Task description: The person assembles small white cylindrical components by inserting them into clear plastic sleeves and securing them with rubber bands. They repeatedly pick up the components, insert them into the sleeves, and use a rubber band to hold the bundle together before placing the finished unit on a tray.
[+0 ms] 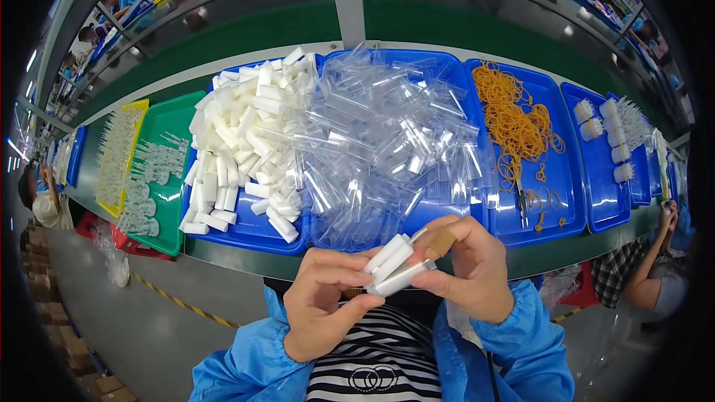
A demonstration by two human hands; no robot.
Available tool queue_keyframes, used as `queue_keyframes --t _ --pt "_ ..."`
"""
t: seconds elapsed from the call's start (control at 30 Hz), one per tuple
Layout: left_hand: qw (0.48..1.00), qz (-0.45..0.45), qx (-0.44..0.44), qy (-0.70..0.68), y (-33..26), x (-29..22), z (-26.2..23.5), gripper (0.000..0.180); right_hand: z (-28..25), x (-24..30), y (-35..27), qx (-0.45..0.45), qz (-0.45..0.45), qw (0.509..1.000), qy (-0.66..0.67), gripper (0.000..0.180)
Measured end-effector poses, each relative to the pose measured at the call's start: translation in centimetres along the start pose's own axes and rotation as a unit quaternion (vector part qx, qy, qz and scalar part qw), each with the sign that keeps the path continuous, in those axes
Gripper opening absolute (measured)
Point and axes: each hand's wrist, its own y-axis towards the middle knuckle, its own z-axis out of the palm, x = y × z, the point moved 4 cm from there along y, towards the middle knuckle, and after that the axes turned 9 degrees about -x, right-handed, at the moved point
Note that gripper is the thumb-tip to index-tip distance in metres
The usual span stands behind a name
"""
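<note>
Just off the near edge of the bench, my left hand (316, 305) grips a few short white rod-like pieces (387, 257) between thumb and fingers. My right hand (477, 272) meets it from the other side, pinching the end of a white piece (402, 279) in the same small group. A tan wrap (441, 243) goes round one right finger. Whether the pieces are joined cannot be made out. Straight beyond my hands, clear plastic sleeves (380, 126) lie heaped in a blue tray, with a pile of similar white pieces (246, 119) to their left.
Orange rubber bands (514, 115) and dark-tipped scissors (522, 205) lie in a blue tray (555, 212) at right. Farther right, another blue tray (607, 205) holds white parts. Left stand a green tray (167, 234) and a yellow tray (112, 208) of small clear parts. People sit at both sides.
</note>
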Motion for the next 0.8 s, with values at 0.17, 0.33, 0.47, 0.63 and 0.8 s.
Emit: queue_keyframes --t 0.17,0.33,0.47,0.63,0.8 --pt "0.992 -0.102 0.016 -0.068 0.8 0.1 0.3 0.04 -0.4 1.2 0.2 0.011 -0.042 0.999 0.018 0.024" --pt "0.992 -0.097 0.072 -0.033 0.4 0.4 0.3 0.039 -0.4 1.2 -0.2 0.094 -0.067 0.986 -0.117 0.019" --pt "0.978 -0.181 0.086 -0.057 -1.1 1.3 0.1 0.036 -0.8 0.8 0.1 0.119 -0.085 0.978 -0.146 0.018" --pt "0.963 -0.242 0.106 -0.047 -2.3 2.3 -1.7 0.035 -2.1 -1.0 2.3 0.066 -0.199 0.898 -0.387 0.021" --pt "0.962 -0.249 0.109 -0.025 -2.2 2.5 -1.9 0.032 0.0 -1.4 3.4 0.142 -0.309 0.742 -0.578 0.025"
